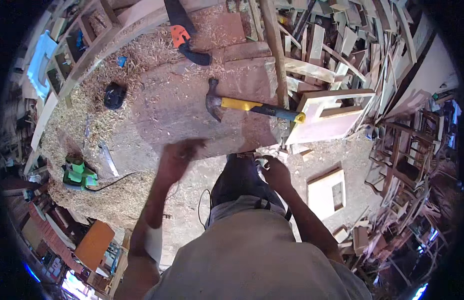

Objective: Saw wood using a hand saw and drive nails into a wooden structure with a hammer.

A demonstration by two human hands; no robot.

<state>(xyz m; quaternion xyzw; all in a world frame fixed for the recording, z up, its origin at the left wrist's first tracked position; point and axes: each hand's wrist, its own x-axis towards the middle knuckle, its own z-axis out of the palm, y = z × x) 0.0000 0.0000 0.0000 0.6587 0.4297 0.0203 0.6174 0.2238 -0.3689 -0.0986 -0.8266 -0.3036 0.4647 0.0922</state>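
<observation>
My left hand (178, 156) hovers at the near edge of the wooden workbench (167, 115), its fingers smeared by motion. Down by the bench's front edge, close to my dark trousers, my right hand (276, 174) is closed with curled fingers. A small whitish thing (262, 162) shows at its fingertips, too small to name. Beyond both hands a claw hammer (252, 106) with a yellow and black handle lies across the bench, its head to the left. Farther off rests a handsaw (184, 42) with an orange and black handle.
Wood shavings (137, 70) cover the bench's left side, around a black object (114, 95) and a green power tool (79, 174) with a cord. A pale wooden frame panel (332, 115) leans at the right, another panel (326, 194) lies below. Offcuts (317, 50) pile up behind.
</observation>
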